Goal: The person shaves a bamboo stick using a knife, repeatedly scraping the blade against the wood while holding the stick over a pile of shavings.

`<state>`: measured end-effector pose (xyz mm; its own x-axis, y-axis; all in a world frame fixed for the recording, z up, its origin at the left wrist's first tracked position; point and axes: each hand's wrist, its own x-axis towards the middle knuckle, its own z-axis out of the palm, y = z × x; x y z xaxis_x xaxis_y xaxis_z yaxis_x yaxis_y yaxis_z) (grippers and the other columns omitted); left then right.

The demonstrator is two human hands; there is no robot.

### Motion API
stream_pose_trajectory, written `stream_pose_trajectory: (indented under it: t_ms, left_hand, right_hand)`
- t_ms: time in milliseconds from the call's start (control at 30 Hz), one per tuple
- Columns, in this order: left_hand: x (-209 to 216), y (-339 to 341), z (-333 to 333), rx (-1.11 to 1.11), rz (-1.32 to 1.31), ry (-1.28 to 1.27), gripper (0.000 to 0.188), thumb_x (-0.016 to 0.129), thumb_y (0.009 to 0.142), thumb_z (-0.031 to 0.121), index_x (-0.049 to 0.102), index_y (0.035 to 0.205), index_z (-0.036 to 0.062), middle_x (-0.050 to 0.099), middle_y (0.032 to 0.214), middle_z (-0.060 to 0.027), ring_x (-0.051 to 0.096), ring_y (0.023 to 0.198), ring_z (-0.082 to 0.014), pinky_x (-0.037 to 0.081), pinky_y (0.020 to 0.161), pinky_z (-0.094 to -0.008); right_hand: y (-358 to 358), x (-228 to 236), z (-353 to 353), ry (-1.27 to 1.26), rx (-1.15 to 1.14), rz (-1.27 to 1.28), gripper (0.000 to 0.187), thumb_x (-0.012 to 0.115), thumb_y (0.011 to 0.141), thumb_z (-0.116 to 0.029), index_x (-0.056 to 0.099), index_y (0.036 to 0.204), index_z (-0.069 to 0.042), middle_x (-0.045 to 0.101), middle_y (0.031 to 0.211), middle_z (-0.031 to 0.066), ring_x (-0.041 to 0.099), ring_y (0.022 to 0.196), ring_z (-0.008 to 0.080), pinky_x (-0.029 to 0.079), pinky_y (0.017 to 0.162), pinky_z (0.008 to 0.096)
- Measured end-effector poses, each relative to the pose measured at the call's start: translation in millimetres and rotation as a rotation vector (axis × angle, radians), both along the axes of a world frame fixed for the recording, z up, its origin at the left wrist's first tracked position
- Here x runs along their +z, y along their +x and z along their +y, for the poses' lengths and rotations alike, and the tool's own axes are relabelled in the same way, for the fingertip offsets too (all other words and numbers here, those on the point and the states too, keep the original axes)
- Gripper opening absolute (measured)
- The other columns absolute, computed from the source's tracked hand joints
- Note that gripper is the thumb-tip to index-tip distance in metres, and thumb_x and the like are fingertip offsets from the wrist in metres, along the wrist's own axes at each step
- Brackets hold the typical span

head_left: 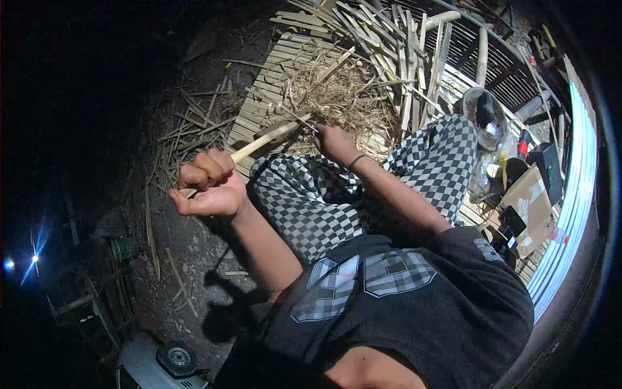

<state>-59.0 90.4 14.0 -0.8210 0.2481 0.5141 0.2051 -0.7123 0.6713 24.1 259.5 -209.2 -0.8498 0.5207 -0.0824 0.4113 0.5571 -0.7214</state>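
Note:
My left hand [210,183] is closed around the near end of a pale bamboo strip [269,137], which slants away to the right over my lap. My right hand [337,144], with a dark band at the wrist, grips what looks like a knife [300,119]. Its thin blade crosses the strip's far end, and the handle is mostly hidden in my fist. Just beyond both hands lies a heap of curly bamboo shavings [343,91] on a slatted bamboo platform [249,121].
Split bamboo strips [382,39] are piled at the far side. More scraps [197,120] litter the dark ground at left. Right of my knees stand a round metal pot [484,117], a cardboard piece [526,201] and a black box [546,170]. A vehicle [146,363] shows at lower left.

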Motion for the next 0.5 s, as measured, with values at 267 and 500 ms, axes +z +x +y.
stream_pose_trajectory:
  t_ms: [267, 500]
  left_hand:
    - [-8.8, -6.2, -21.2, -0.183, -0.010, 0.076, 0.067, 0.038, 0.090, 0.070, 0.024, 0.058, 0.0129, 0.020, 0.049, 0.0012, 0.012, 0.046, -0.0105, 0.009, 0.044, -0.0302]
    - [-2.7, 9.0, -1.2, -0.120, 0.125, -0.052, 0.073, 0.027, 0.091, 0.077, 0.022, 0.056, 0.0132, 0.018, 0.046, 0.0032, 0.013, 0.039, -0.0096, 0.010, 0.040, -0.0278]
  right_hand:
    - [6.3, -64.0, 14.5, 0.024, -0.032, -0.061, 0.030, 0.058, 0.089, -0.029, 0.065, 0.085, 0.000, 0.065, 0.074, 0.0255, 0.065, 0.075, 0.0440, 0.053, 0.073, 0.0521]
    - [15.2, 88.6, -30.6, -0.130, 0.089, 0.248, 0.018, 0.059, 0.088, -0.020, 0.061, 0.091, -0.002, 0.063, 0.071, 0.0243, 0.063, 0.071, 0.0439, 0.048, 0.064, 0.0523]
